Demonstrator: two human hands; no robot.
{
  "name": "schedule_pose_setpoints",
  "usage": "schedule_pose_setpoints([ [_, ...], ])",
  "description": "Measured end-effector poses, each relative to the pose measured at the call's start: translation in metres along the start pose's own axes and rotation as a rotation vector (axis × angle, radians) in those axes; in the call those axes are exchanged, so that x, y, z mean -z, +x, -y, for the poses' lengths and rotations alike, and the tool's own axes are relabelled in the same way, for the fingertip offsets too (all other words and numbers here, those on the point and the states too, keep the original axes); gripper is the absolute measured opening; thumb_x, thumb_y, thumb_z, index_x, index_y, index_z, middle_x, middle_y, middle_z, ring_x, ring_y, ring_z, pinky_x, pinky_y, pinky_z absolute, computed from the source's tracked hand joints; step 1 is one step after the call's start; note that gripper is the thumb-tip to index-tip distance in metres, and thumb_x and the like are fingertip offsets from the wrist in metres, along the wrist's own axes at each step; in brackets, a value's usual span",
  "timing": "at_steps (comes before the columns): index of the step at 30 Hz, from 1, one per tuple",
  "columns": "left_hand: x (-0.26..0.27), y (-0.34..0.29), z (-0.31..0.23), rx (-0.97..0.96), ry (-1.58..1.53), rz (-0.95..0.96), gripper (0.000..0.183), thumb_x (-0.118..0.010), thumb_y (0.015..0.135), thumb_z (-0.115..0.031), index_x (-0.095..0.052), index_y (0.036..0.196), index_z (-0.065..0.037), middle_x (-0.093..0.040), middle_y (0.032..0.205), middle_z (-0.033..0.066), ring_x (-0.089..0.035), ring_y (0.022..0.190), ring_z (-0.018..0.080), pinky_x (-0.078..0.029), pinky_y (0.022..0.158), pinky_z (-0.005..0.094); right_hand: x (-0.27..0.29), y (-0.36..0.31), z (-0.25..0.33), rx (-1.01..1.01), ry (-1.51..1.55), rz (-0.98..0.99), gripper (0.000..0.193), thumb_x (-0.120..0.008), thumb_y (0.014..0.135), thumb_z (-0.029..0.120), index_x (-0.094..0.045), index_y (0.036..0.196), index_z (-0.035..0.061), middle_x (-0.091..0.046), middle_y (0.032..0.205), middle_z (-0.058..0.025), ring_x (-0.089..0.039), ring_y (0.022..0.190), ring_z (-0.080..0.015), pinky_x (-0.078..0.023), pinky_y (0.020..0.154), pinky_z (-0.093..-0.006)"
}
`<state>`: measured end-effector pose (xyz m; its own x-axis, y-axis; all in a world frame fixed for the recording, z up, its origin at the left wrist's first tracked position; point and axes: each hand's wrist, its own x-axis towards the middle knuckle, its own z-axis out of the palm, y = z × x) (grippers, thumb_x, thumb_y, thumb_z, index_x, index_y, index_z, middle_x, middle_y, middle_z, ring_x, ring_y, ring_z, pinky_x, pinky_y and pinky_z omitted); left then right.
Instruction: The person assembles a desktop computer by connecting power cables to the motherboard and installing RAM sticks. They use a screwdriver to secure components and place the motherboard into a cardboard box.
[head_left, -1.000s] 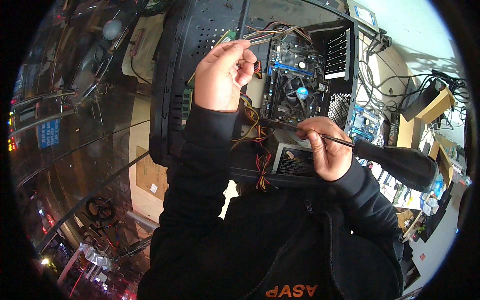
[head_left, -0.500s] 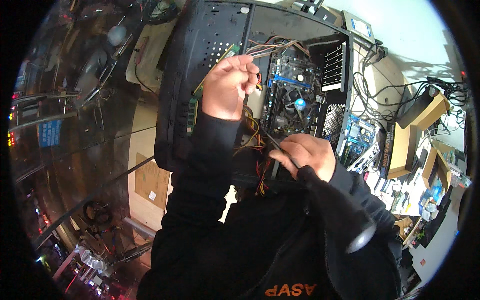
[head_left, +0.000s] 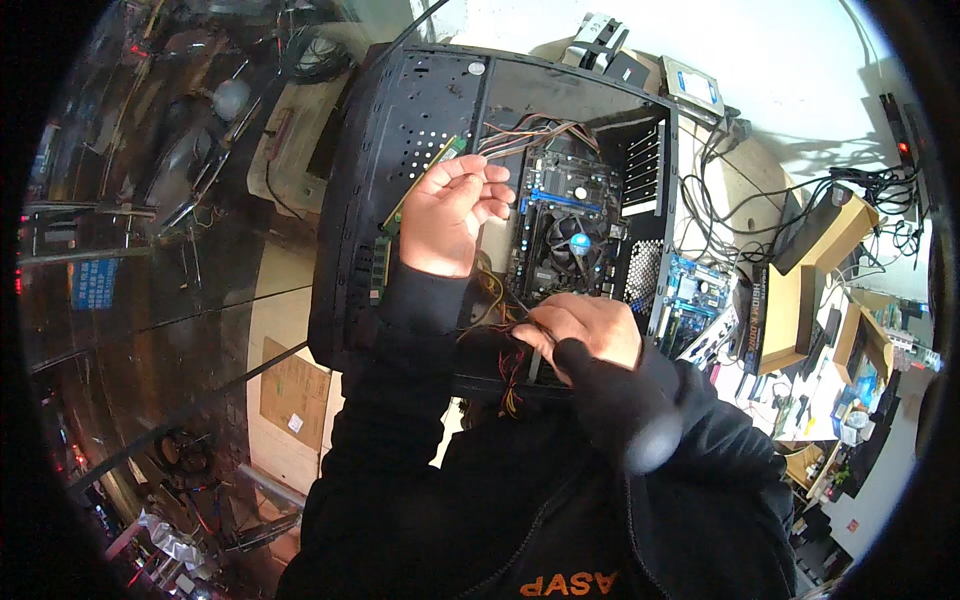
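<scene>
My right hand [head_left: 585, 328] is closed around a screwdriver with a thick black handle [head_left: 615, 405]. The handle points up toward me, and its pale end is blurred. Its thin dark shaft slants down into the open black computer case [head_left: 575, 75]; where the tip rests is hidden among the cables [head_left: 490, 310]. My left hand [head_left: 440, 220] hovers over the left part of the case with fingers curled in, and whatever they may hold is hidden. Beside it lies a green memory stick [head_left: 452, 150]; a second memory stick [head_left: 378, 275] sits below. Right of that hand is a motherboard with a black fan [head_left: 570, 255].
Right of the case stand a blue circuit board [head_left: 700, 285], an open cardboard box [head_left: 800, 310] and tangled black cables [head_left: 715, 185]. A hard drive [head_left: 693, 85] lies beyond the case's far edge. To the left is a dark reflective surface [head_left: 180, 330].
The whole view has shifted, so the case sits lower. The screwdriver's handle end has swung left and stands steeper. My left hand stays curled near the memory stick.
</scene>
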<state>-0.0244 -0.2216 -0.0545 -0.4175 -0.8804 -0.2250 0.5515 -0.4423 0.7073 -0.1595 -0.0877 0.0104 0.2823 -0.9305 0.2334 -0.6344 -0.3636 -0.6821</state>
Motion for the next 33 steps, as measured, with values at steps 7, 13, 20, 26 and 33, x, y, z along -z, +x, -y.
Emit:
schedule_pose_setpoints([
  [7, -0.004, -0.002, -0.005, 0.094, 0.091, -0.082, 0.019, -0.047, 0.092, -0.015, -0.051, 0.1, 0.001, -0.058, 0.087, 0.0146, -0.053, 0.062, 0.0176, -0.042, 0.052, 0.0251, -0.003, -0.001, -0.002, 0.017, 0.052, -0.005, 0.015, -0.062, 0.073, 0.007, -0.054, 0.085, 0.0018, -0.057, 0.08, -0.0105, -0.059, 0.068, -0.0276, -0.05, 0.058, -0.034],
  [13, 0.0, -0.002, -0.003, 0.147, -0.015, -0.023, 0.022, -0.047, 0.089, -0.009, -0.052, 0.106, 0.004, -0.058, 0.093, 0.0152, -0.055, 0.077, 0.0207, -0.044, 0.068, 0.0295, -0.008, -0.005, -0.005, 0.028, 0.067, 0.016, 0.018, -0.065, 0.073, 0.013, -0.055, 0.084, 0.0025, -0.056, 0.077, -0.0104, -0.059, 0.066, -0.0275, -0.05, 0.058, -0.0346],
  [20, 0.003, -0.002, -0.001, 0.141, 0.027, 0.048, 0.02, -0.047, 0.088, -0.006, -0.052, 0.105, 0.004, -0.06, 0.092, 0.0151, -0.058, 0.076, 0.0204, -0.046, 0.065, 0.0278, -0.015, -0.009, -0.009, 0.017, 0.082, 0.035, 0.021, -0.062, 0.072, 0.007, -0.054, 0.091, 0.0024, -0.057, 0.081, -0.0109, -0.059, 0.07, -0.0286, -0.05, 0.06, -0.0346],
  [26, 0.002, -0.002, -0.004, 0.182, -0.085, 0.115, 0.022, -0.046, 0.092, -0.014, -0.053, 0.103, 0.004, -0.061, 0.09, 0.0162, -0.061, 0.076, 0.0222, -0.05, 0.064, 0.0293, 0.011, -0.013, 0.007, -0.19, 0.24, -0.174, 0.007, -0.052, 0.084, 0.002, -0.057, 0.087, -0.0021, -0.061, 0.088, -0.0162, -0.062, 0.076, -0.0295, -0.049, 0.067, -0.0342],
  [33, -0.007, -0.004, -0.008, 0.206, -0.138, 0.053, 0.03, -0.045, 0.087, -0.014, -0.052, 0.105, 0.009, -0.058, 0.1, 0.0246, -0.058, 0.093, 0.0321, -0.047, 0.084, 0.041, 0.08, -0.029, 0.034, -0.144, 0.221, -0.727, 0.023, -0.037, 0.093, 0.013, -0.049, 0.088, -0.0054, -0.057, 0.086, -0.0223, -0.059, 0.072, -0.0249, -0.051, 0.063, -0.0325],
])
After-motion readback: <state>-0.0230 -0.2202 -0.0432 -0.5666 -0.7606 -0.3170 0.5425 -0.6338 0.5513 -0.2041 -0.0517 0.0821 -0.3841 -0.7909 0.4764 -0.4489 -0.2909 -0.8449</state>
